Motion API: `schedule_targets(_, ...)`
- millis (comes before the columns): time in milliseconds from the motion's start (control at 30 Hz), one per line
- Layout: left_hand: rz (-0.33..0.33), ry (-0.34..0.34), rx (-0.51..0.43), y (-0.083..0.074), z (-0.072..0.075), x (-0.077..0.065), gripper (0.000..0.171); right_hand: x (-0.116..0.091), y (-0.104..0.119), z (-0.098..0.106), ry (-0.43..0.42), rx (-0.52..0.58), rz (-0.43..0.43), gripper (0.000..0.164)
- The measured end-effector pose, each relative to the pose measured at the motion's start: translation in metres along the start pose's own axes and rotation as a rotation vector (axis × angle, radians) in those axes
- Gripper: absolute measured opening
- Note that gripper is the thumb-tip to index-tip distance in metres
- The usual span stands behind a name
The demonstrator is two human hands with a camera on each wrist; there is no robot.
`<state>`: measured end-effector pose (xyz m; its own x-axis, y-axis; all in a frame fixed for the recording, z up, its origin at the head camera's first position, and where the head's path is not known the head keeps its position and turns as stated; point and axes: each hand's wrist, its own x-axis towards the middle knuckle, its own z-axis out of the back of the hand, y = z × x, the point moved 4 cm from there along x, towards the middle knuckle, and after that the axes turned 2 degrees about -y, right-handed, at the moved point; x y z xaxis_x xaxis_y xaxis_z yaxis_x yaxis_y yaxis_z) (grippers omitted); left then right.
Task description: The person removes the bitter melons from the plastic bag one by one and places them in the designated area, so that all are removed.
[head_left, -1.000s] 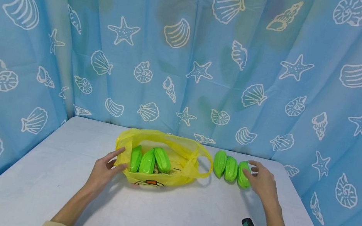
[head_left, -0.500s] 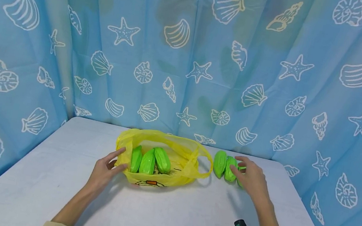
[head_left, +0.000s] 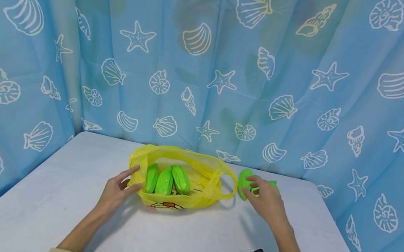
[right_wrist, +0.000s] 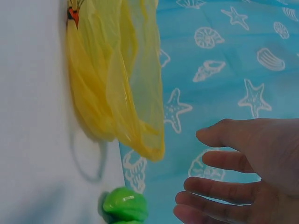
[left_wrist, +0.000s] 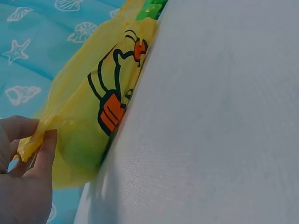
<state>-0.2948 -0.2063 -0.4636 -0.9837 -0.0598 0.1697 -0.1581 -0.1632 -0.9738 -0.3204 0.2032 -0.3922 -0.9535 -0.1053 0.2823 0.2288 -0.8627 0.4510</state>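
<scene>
A yellow plastic bag [head_left: 190, 205] with a black and orange print lies on its side, its mouth facing up and forward. Several green ridged fruits [head_left: 165, 181] are inside it. My left hand [head_left: 116, 189] pinches the bag's left edge between thumb and fingers, also plain in the left wrist view. Right of the bag, a row of three similar loose green fruits [head_left: 243, 184] is partly hidden behind my right hand [head_left: 266, 203]. That hand hovers over them, fingers apart and holding nothing; the right wrist view shows it beside a green fruit [right_wrist: 125, 204].
The white table [head_left: 184, 245] carries the bag and fruits. A blue curtain [head_left: 206, 100] with shell and starfish prints hangs close behind the table's back edge. The bag's handle loop [head_left: 230, 182] reaches toward the loose fruits.
My right hand has moved left along the row, from the rightmost loose fruit toward the leftmost. The left hand and bag have stayed in place.
</scene>
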Motion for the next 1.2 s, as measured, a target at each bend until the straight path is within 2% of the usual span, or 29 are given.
schedule_targets(467, 0.039, 0.007, 0.011, 0.003, -0.002, -0.002, 0.062, 0.01, 0.043, -0.028, 0.08, 0.104, 0.046, 0.037)
schedule_targets(700, 0.023, 0.008, -0.014, 0.0, -0.002, -0.001, 0.061, 0.022, 0.063, -0.036, 0.105, 0.139, 0.073, 0.034)
schedule_targets(900, 0.025, 0.001, -0.017, -0.001, -0.002, 0.0, 0.062, 0.035, 0.065, -0.053, 0.122, 0.154, 0.064, 0.03)
schedule_targets(1200, 0.032, -0.006, -0.012, -0.001, -0.001, 0.0, 0.062, 0.035, 0.072, -0.064, 0.147, 0.205, 0.051, 0.032)
